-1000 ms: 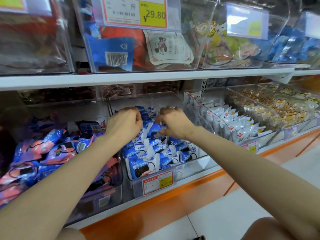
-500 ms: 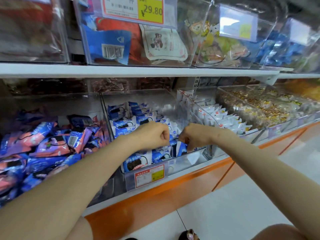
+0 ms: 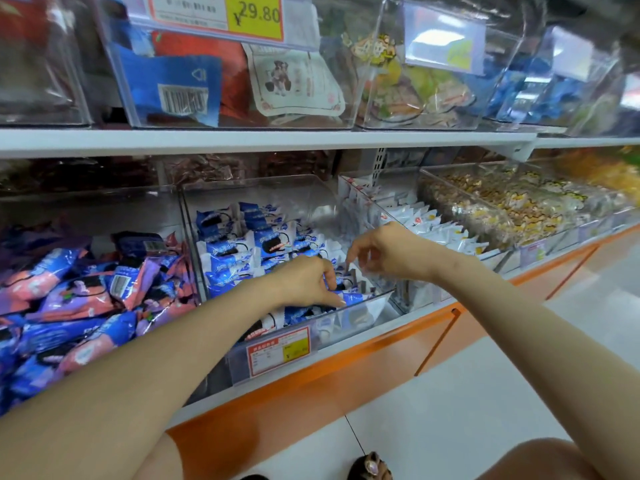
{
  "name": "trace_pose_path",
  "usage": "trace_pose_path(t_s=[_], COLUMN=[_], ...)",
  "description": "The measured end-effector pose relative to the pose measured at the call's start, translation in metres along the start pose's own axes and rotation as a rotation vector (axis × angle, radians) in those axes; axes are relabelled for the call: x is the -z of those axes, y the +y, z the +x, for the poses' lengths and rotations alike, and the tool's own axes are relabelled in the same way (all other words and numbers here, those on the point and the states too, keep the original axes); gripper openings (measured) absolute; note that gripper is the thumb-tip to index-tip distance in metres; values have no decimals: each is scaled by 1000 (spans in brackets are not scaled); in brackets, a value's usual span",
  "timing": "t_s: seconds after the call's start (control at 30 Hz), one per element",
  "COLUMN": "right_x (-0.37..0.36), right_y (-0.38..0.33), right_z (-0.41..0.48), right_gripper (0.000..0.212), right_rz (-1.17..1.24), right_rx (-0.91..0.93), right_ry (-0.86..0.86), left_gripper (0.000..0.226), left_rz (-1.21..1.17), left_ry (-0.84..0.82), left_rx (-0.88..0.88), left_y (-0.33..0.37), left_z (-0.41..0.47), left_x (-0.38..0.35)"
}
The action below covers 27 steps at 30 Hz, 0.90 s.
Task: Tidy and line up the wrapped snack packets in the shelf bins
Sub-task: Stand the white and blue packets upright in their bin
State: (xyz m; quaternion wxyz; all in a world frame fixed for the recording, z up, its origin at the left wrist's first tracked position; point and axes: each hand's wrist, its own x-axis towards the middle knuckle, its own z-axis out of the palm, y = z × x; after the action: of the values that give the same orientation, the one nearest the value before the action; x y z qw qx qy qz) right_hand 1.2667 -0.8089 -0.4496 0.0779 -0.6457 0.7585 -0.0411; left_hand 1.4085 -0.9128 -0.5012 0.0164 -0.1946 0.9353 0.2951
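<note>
Blue-and-white wrapped snack packets (image 3: 235,258) fill a clear shelf bin (image 3: 360,317) on the lower shelf; the back rows stand fairly lined up and the front ones lie looser. My left hand (image 3: 304,282) reaches down into the bin's front, with thumb and forefinger pinching a blue-and-white packet (image 3: 351,296) just behind the front wall. My right hand (image 3: 391,251) hovers over the bin's right front corner, fingers loosely curled and pointing down. I see nothing plainly held in it. My forearms hide part of the front row.
A bin of purple and pink packets (image 3: 86,292) sits to the left, and bins of white packets (image 3: 433,226) and yellowish snacks (image 3: 519,202) to the right. A red-and-yellow price label (image 3: 277,349) hangs on the bin front. The upper shelf (image 3: 242,140) overhangs closely.
Both hands came from the back rows to the bin's front. Since half a second ago the fists have loosened; the right hand lifted and moved right, and the left dipped toward the front packets.
</note>
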Motion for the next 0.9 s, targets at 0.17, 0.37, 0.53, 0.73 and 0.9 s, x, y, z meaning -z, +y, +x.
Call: trace_pose_path(t_s=[0.17,0.37,0.53,0.73,0.9], right_x=[-2,-10,-13,-12,-14], right_y=[16,20,18,18,18], right_z=[-35,-56,-54,-49,-48], right_gripper=[9,8,8,8,9], right_rz=[208,365,364,367,351], right_rx=[-77,-133,-129,-114,-90], right_ry=[286,365,364,366,357], left_gripper=[11,20,29,12,12], left_rz=[263,274,133,172,279], left_ry=[-68,-282,-199,-12,-24], left_rx=[12,95,73,17,-20], left_y=[5,13,12,11,10], left_z=[18,22,18,22,28], left_x=[-19,-17,-8,-8,-15])
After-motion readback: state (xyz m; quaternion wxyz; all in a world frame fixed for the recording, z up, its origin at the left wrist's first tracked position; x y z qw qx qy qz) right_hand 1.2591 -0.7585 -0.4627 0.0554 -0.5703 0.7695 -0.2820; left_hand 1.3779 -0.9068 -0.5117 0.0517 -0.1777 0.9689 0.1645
